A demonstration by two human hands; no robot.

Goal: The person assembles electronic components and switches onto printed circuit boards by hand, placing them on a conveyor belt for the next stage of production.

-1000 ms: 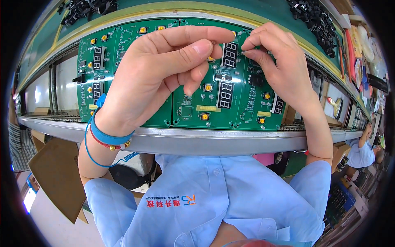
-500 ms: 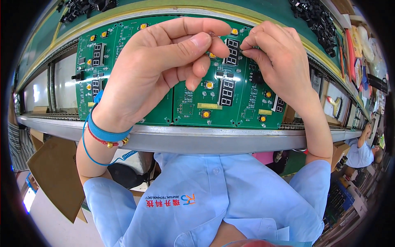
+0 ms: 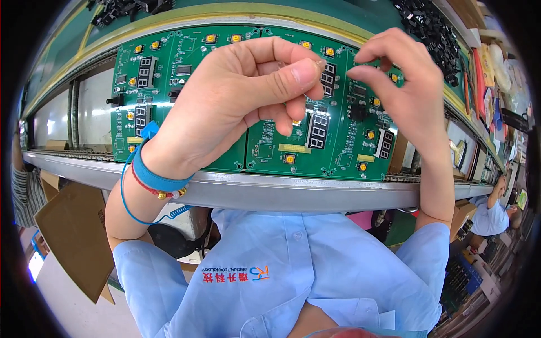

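Observation:
My left hand (image 3: 248, 93) is raised over the green circuit boards (image 3: 259, 160), thumb and forefinger pinched on a small clear part (image 3: 321, 63). The part is too small to name its kind. To its right, my right hand (image 3: 407, 79) has thumb and fingers apart, with nothing visible between them. It hovers above the right end of the boards, near a round black component (image 3: 358, 111). The boards carry black digit displays (image 3: 318, 132) and yellow-topped push buttons (image 3: 289, 160). My left hand and forearm hide the middle of the boards. A blue wrist strap (image 3: 159, 176) circles my left wrist.
A metal rail (image 3: 293, 191) runs between me and the boards. Loose black parts (image 3: 425, 36) lie in a heap at the far right, and more black parts (image 3: 132, 8) at the far left. Brown cardboard (image 3: 73, 239) stands at lower left. Another person (image 3: 489, 217) is at far right.
My left hand has shifted right with the small clear part. My right hand has moved slightly right, its thumb and fingers spreading apart. In the picture, the boards sit slightly farther right.

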